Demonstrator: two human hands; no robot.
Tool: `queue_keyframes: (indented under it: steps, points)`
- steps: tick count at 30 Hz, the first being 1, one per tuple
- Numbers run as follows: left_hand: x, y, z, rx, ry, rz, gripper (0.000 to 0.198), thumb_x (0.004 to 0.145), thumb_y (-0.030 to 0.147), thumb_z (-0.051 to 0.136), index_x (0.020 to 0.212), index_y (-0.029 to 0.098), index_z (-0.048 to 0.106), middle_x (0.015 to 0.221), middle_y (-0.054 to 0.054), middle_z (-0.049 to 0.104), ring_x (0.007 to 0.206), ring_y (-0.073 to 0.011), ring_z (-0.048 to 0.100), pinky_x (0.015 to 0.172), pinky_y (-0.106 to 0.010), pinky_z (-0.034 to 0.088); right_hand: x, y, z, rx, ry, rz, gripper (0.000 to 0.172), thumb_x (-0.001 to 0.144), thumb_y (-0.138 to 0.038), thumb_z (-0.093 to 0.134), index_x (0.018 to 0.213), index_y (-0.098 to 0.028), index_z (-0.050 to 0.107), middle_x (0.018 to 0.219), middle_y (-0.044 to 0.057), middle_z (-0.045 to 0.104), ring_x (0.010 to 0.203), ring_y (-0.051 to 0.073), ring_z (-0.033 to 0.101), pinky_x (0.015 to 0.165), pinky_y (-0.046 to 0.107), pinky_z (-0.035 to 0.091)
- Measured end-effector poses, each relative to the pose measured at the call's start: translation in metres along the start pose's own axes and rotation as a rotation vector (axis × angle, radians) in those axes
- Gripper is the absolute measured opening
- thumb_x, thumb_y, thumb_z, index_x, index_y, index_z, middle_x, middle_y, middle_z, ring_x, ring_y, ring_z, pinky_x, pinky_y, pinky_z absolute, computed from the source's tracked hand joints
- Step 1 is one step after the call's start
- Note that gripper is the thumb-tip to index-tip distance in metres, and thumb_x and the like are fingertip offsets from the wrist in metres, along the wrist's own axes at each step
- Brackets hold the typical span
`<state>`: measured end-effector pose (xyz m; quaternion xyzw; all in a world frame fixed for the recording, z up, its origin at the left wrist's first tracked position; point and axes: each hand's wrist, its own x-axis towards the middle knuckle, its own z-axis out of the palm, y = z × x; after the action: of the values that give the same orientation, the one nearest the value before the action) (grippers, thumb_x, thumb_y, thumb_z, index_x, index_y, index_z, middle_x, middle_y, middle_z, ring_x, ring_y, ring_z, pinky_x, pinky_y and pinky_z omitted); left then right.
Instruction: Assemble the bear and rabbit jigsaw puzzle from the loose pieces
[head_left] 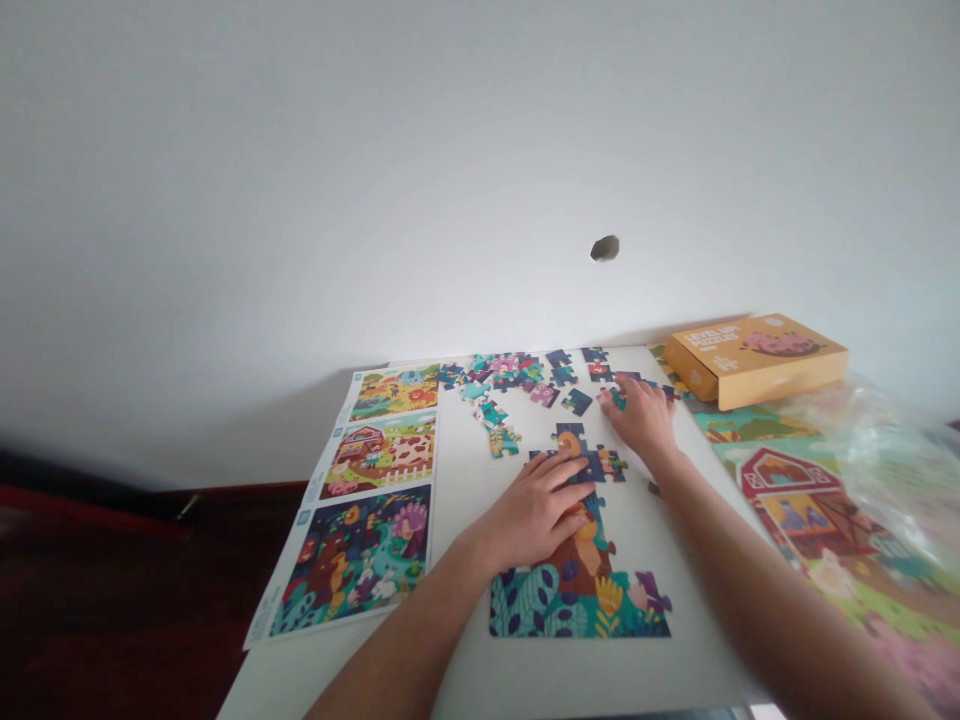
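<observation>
left grip [536,510]: released, palm down, fingers spread flat on the upper part of the assembled section.
assembled section [577,595]: near the front middle of the counter; leaves, flowers and an orange animal; dark-blue pieces joined at its top, partly under the left fingertips.
right grip [641,415]: farther back, just beyond the top of the assembled section; fingers curled down onto pieces at the right end of the scatter; cannot tell whether one is pinched.
loose pieces [517,375]: scattered in a band along the far edge, mostly blue, teal and pink.
guide sheet [375,490]: flat at left, three printed pictures in a column.
orange box [754,358]: closed, far right corner, resting on the barn puzzle.
barn puzzle [802,500]: complete, red barn, right of the right forearm.
plastic bag [892,430]: clear, crumpled, over the barn puzzle's far right side.
counter [465,670]: white, set against a pale wall.
</observation>
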<state>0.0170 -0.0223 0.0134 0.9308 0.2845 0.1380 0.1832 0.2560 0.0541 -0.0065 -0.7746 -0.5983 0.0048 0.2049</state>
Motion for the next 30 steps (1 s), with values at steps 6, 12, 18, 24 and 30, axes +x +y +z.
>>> queue_keyframes:
  steps: [6, 12, 18, 24, 30]
  points:
    - [0.000, 0.000, 0.001, 0.001, -0.001, 0.006, 0.038, 0.098, 0.033, 0.051, 0.135, 0.027, 0.056, 0.154, -0.005, 0.044, 0.145, -0.0248, 0.035, 0.120, -0.049, 0.030, 0.001, 0.002, 0.000, 0.003, -0.039, 0.012, 0.042, 0.093, -0.045, 0.050, 0.126, -0.021, 0.060, 0.115, 0.014, 0.067, 0.110, 0.034, 0.053, 0.091, 0.048, 0.035]
    - [0.000, 0.000, 0.001, 0.001, -0.007, 0.007, 0.038, 0.099, 0.035, 0.050, 0.135, 0.025, 0.056, 0.154, -0.005, 0.044, 0.146, -0.0249, 0.033, 0.121, -0.048, 0.028, 0.003, 0.007, 0.001, 0.026, -0.064, -0.035, 0.031, 0.093, -0.033, 0.050, 0.119, -0.024, 0.065, 0.119, 0.011, 0.066, 0.110, 0.034, 0.051, 0.088, 0.047, 0.034]
    - [0.000, 0.000, 0.000, -0.001, -0.017, 0.002, 0.038, 0.098, 0.032, 0.052, 0.136, 0.026, 0.056, 0.154, -0.005, 0.043, 0.144, -0.0256, 0.036, 0.120, -0.050, 0.030, 0.000, 0.005, -0.002, 0.005, -0.023, -0.006, 0.033, 0.088, -0.020, 0.052, 0.115, -0.026, 0.069, 0.117, 0.010, 0.064, 0.111, 0.031, 0.050, 0.092, 0.045, 0.033]
    - [0.000, 0.001, -0.001, 0.008, -0.021, 0.002, 0.038, 0.097, 0.031, 0.052, 0.135, 0.026, 0.056, 0.154, -0.006, 0.042, 0.144, -0.0256, 0.035, 0.120, -0.050, 0.029, -0.004, -0.002, -0.009, -0.030, -0.054, 0.099, 0.037, 0.087, -0.044, 0.057, 0.116, -0.025, 0.070, 0.121, 0.014, 0.058, 0.114, 0.034, 0.050, 0.094, 0.048, 0.036]
    - [0.000, 0.002, -0.003, 0.004, -0.021, -0.002, 0.038, 0.097, 0.030, 0.052, 0.135, 0.026, 0.055, 0.153, -0.006, 0.044, 0.144, -0.0249, 0.037, 0.120, -0.051, 0.030, -0.006, 0.000, -0.009, -0.040, -0.060, 0.029, 0.045, 0.080, -0.011, 0.048, 0.116, -0.024, 0.070, 0.120, 0.012, 0.063, 0.112, 0.034, 0.051, 0.092, 0.049, 0.037]
